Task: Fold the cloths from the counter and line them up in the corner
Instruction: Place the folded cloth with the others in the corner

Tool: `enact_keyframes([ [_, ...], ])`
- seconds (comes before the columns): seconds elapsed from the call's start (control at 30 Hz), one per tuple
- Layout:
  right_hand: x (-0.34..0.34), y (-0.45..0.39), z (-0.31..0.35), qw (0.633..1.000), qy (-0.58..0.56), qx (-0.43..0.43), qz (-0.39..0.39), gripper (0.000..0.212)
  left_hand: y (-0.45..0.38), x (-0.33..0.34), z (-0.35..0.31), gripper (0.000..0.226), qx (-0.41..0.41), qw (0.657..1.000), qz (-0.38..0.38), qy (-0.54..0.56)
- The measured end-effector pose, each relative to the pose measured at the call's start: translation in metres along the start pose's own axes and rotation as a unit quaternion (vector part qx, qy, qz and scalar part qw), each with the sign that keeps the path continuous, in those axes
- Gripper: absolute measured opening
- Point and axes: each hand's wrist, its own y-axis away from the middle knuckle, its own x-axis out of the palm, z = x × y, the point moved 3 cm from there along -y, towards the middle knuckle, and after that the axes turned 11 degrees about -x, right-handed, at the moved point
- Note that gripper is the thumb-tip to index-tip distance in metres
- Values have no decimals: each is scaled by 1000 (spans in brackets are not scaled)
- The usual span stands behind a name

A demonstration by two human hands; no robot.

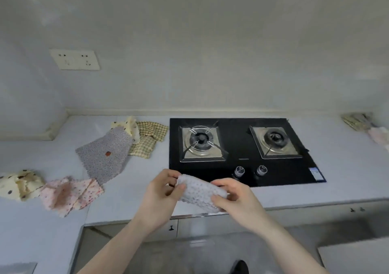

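A small pale dotted cloth (pixel 200 191), folded, is held above the counter's front edge. My left hand (pixel 163 191) pinches its left end and my right hand (pixel 233 195) grips its right end. Unfolded cloths lie on the counter to the left: a grey flowered one (pixel 105 153), a yellow checked one (pixel 147 141), a cream spotted one (pixel 128 125) behind them, a pink flowered one (pixel 69 195) and a crumpled cream one (pixel 19 184). At the far right corner sit folded cloths (pixel 360 122), blurred.
A black two-burner gas hob (pixel 237 164) with two knobs fills the counter's middle, just behind my hands. A wall socket (pixel 74 60) is at upper left. Cabinet doors run below the grey counter (pixel 347 168).
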Motion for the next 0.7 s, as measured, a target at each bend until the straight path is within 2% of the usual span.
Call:
enact_keyframes([
  [0.17, -70, 40, -21, 999, -38, 22, -31, 15, -5, 74, -45, 15, 51, 996, 57, -45],
  [0.33, -154, 81, -51, 986, -73, 31, -150, 8, -1, 168, -81, 13, 70, 987, 111, -95],
  [0.53, -280, 137, -105, 969, -99, 48, -220, 9, 4, 323, -123, 16, 93, 974, 165, -120],
  [0.7, -381, 169, -148, 962, -100, 56, -247, 13, 14, 437, -143, 15, 86, 975, 175, -105],
])
